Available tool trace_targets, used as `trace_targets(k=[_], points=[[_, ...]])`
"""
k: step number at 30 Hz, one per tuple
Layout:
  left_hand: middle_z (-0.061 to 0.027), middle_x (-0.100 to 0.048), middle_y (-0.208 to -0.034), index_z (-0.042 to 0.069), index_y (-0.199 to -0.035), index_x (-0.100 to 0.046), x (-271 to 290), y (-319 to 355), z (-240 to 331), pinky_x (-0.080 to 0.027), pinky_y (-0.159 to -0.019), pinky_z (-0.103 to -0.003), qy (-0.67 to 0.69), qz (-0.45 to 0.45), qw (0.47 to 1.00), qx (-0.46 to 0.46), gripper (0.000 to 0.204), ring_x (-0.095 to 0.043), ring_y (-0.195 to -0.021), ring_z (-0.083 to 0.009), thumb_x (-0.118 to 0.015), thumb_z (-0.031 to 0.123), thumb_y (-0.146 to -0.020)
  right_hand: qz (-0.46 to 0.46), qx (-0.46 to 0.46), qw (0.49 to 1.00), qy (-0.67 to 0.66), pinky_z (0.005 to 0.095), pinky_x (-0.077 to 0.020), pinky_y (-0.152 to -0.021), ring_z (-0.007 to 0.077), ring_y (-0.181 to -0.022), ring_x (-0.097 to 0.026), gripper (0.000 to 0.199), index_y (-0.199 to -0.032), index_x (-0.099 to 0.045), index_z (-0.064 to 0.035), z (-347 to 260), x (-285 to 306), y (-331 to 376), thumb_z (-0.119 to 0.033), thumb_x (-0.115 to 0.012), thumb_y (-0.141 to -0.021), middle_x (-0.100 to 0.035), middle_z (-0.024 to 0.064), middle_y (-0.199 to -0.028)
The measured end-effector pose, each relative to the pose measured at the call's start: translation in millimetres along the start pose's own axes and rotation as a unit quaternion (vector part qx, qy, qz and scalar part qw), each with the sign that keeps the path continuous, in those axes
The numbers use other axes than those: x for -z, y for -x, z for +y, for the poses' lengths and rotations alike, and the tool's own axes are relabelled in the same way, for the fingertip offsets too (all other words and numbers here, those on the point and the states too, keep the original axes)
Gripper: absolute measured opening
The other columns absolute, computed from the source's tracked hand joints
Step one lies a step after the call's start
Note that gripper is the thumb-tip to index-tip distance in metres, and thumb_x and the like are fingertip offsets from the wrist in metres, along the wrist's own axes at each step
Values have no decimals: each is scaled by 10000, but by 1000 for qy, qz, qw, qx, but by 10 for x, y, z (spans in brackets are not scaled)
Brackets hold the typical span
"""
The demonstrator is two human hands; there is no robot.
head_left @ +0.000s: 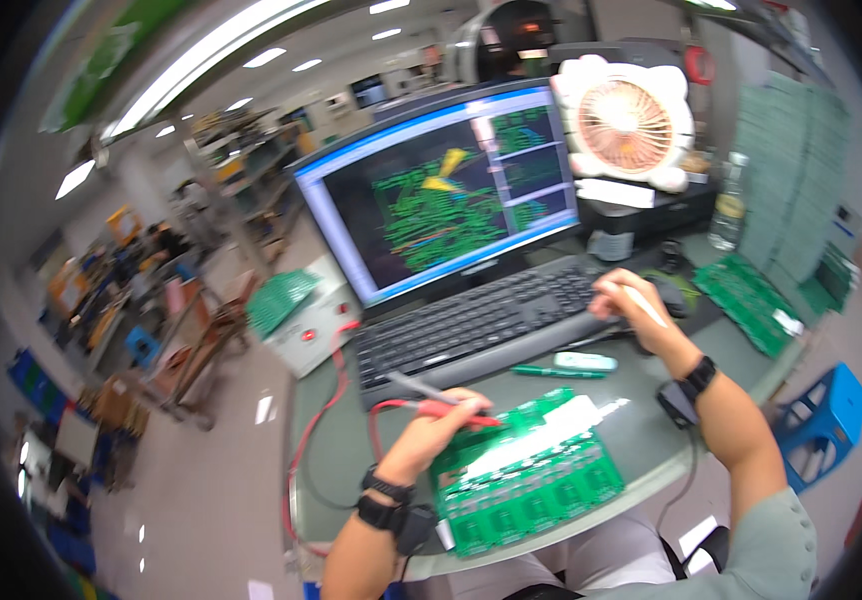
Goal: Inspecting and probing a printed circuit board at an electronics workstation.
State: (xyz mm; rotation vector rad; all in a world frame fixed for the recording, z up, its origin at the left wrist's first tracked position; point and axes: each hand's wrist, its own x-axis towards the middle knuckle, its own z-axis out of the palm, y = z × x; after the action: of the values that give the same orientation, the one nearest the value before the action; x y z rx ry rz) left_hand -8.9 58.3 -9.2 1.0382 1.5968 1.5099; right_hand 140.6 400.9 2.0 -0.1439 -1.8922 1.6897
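Observation:
My left hand is closed round a red test probe, over the upper left part of a green circuit board panel. A slim grey stick also juts from the fingers of that hand; I cannot tell its kind. The panel lies at the desk's front edge, with bright glare across it. Near the right end of the black keyboard, my right hand is raised with its fingers curled round a white pen-like stick. Motion blurs both hands somewhat.
Behind the keyboard a monitor displays a green board layout. A green pen and a pale green tube lie beyond the panel. A red cable runs along the left. A fan, bottle and more boards stand right.

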Motion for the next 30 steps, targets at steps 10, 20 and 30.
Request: trace_targets(k=[10,20,30], points=[[-72,-677,-1094,69,-1148,-587,-201,69,-4,-561,-763,-292,88,-59,986,130,204,-673,-1017,-178,-584,185,-980,-135,45,917,372,353,-520,-762,255,-873,-711,181,-999,-593,-58,43,-30,-620,-221,-514,-996,-715,84,-883],[-45,-682,-1126,130,-1165,-588,-164,83,3,-528,-700,-254,75,-66,981,165,224,-683,-973,-136,-584,251,-976,18,104,871,481,428,-515,-668,308,-773,-691,169,-965,-588,-101,271,98,-981,-246,-502,-968,-703,99,-797],[-61,-672,-1118,107,-1160,-583,-164,70,-30,-544,-743,-275,73,-75,982,154,234,-676,-981,-138,-585,259,-982,-48,118,875,467,450,-508,-690,344,-773,-676,146,-939,-607,-115,267,-55,-991,-247,-544,-942,-688,116,-791]])
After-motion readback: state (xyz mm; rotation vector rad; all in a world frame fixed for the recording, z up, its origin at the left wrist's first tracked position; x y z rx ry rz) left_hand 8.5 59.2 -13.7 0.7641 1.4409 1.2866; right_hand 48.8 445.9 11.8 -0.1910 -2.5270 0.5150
